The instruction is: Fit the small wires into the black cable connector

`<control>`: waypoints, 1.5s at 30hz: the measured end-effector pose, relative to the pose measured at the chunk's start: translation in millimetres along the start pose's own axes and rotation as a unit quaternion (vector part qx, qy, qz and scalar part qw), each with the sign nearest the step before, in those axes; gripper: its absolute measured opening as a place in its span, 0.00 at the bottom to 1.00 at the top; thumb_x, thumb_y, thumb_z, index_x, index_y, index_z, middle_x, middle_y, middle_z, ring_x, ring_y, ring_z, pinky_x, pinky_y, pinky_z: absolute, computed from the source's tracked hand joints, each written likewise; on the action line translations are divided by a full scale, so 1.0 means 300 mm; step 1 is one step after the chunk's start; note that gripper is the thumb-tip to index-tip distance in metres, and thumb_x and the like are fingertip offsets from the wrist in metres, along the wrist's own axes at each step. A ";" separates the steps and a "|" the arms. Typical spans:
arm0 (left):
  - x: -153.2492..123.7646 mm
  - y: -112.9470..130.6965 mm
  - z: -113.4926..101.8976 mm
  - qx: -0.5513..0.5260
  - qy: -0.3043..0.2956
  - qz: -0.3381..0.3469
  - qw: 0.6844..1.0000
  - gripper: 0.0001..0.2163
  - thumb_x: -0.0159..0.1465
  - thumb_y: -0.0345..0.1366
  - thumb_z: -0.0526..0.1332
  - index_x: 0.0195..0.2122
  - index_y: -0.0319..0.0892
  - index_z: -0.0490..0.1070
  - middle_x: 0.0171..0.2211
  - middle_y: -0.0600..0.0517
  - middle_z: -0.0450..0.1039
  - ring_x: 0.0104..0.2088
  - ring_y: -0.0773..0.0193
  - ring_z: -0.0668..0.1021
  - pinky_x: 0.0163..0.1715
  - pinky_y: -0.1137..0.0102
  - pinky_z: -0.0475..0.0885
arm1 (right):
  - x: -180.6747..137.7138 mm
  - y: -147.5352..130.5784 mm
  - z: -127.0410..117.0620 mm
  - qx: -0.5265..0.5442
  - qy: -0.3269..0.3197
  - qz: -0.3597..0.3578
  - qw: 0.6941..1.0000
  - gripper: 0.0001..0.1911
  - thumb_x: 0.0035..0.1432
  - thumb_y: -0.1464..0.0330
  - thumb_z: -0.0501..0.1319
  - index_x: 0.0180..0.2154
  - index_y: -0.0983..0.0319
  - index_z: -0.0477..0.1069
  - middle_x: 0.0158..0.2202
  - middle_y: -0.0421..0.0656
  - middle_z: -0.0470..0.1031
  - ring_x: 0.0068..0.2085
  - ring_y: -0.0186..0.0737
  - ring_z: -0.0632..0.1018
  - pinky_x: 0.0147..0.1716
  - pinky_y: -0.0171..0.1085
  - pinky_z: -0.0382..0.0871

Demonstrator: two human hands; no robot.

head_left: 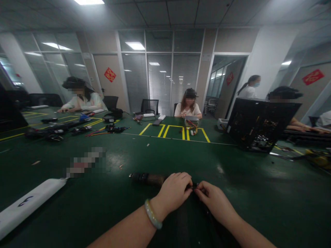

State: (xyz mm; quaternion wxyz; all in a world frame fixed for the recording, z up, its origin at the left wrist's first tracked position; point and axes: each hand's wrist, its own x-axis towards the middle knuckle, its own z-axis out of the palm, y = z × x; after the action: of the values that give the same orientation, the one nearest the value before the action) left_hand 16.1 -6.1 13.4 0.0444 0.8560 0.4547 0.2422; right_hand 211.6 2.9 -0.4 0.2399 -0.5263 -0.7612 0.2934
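Left hand (174,187), pale green bangle (153,214) at the wrist: fingers curled down, narrowed to a pinch over a small dark piece (194,185). Right hand (216,199): thumb and forefinger in a narrow pinch on the same piece, fingertips just beside the left's. One long slim cylinder, brown in the middle and black toward a silver-tipped end (152,179): lying on the dark green tabletop (124,213), running out leftward from beneath the left hand. Step in hand, by judgement: fine fingertip work where the two hands meet, the left steadying and the right working the piece. Next move, by judgement: calls for a firm left hold and a small, controlled pull or twist from the right. Well to the left of the left hand: one long white flat-sided bar with a black mark (33,199), cut off by the picture edge, its far end blurred into blocks. Hidden or doubtful: the cylinder's near end — under the left hand; the piece's shape; whether piece and cylinder are joined; a thin dark strand (207,212) below the right hand, its course lost against dark ground.
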 end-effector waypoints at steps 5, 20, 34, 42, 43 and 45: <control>0.001 -0.002 0.002 -0.007 0.005 0.005 1.000 0.04 0.63 0.32 0.62 0.38 0.43 0.69 0.44 0.52 0.72 0.45 0.59 0.74 0.47 0.63 0.67 | 0.001 0.012 0.006 0.010 0.005 -0.013 1.000 0.09 0.62 0.64 0.56 0.33 0.59 0.72 0.29 0.38 0.77 0.30 0.38 0.76 0.28 0.32 0.61; 0.001 0.001 -0.002 0.000 -0.002 0.002 1.000 0.05 0.63 0.31 0.63 0.39 0.43 0.69 0.44 0.53 0.72 0.46 0.60 0.74 0.48 0.64 0.66 | 0.000 0.012 0.006 0.011 0.004 -0.009 1.000 0.09 0.63 0.63 0.56 0.32 0.59 0.71 0.28 0.37 0.76 0.30 0.37 0.75 0.27 0.32 0.59; 0.000 -0.001 -0.003 -0.009 0.000 0.006 1.000 0.06 0.62 0.32 0.64 0.39 0.44 0.69 0.45 0.54 0.72 0.46 0.60 0.74 0.47 0.64 0.66 | 0.001 0.015 0.008 0.008 0.006 -0.009 1.000 0.09 0.63 0.63 0.57 0.32 0.58 0.71 0.28 0.36 0.76 0.30 0.37 0.75 0.27 0.32 0.59; 0.005 0.007 -0.004 0.003 0.000 0.008 1.000 0.04 0.64 0.29 0.62 0.39 0.44 0.69 0.44 0.54 0.73 0.45 0.61 0.74 0.47 0.64 0.65 | 0.008 0.014 0.010 -0.006 0.020 -0.026 0.999 0.08 0.63 0.64 0.56 0.32 0.58 0.71 0.28 0.36 0.76 0.30 0.37 0.75 0.28 0.32 0.59; 0.005 0.008 -0.003 0.004 0.001 0.003 1.000 0.05 0.64 0.29 0.62 0.39 0.44 0.69 0.43 0.54 0.73 0.45 0.60 0.74 0.47 0.64 0.65 | 0.009 0.012 0.010 -0.009 0.024 -0.029 0.999 0.08 0.63 0.64 0.57 0.33 0.58 0.71 0.28 0.36 0.76 0.30 0.37 0.75 0.29 0.33 0.60; 0.006 0.009 -0.002 0.006 0.001 -0.007 1.000 0.05 0.63 0.29 0.62 0.39 0.44 0.69 0.42 0.54 0.73 0.44 0.60 0.74 0.46 0.64 0.66 | 0.010 0.008 0.011 -0.013 0.032 -0.029 0.999 0.08 0.63 0.63 0.57 0.33 0.58 0.71 0.28 0.36 0.76 0.30 0.37 0.75 0.29 0.33 0.60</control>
State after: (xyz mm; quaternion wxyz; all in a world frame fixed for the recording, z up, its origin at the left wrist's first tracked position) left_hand 18.7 -6.3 15.4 0.0403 0.8528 0.4623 0.2396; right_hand 210.1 5.7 -4.3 0.2657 -0.5159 -0.7720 0.2595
